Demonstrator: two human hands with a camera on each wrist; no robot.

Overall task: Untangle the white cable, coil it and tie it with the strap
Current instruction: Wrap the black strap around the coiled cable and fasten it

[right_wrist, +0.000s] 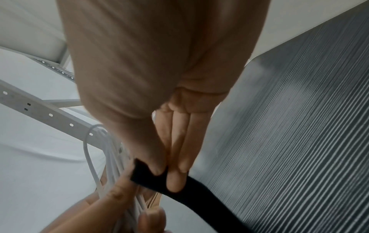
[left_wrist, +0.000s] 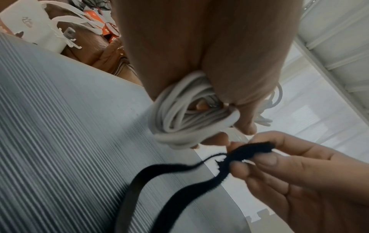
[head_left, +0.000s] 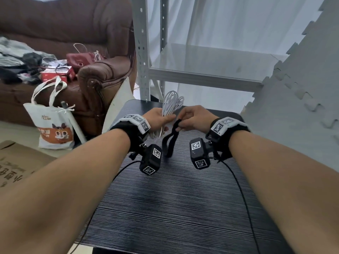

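Plainly, left hand [head_left: 159, 119] grips the coiled white cable [head_left: 171, 104]; right hand [head_left: 192, 117] pinches the unmarked black strap [head_left: 171, 139].

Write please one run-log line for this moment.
left hand: grips coiled white cable | right hand: pinches black strap end | strap not yet around coil | above dark table

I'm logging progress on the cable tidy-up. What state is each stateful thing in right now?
white cable: coiled into a bundle, gripped, not yet tied.
strap: unfastened, upper end pinched, the rest hanging toward the table, not around the cable.
left hand: grips the coil.
right hand: pinches the strap's end between thumb and fingers.
tote bag: upright on the floor, mouth open.
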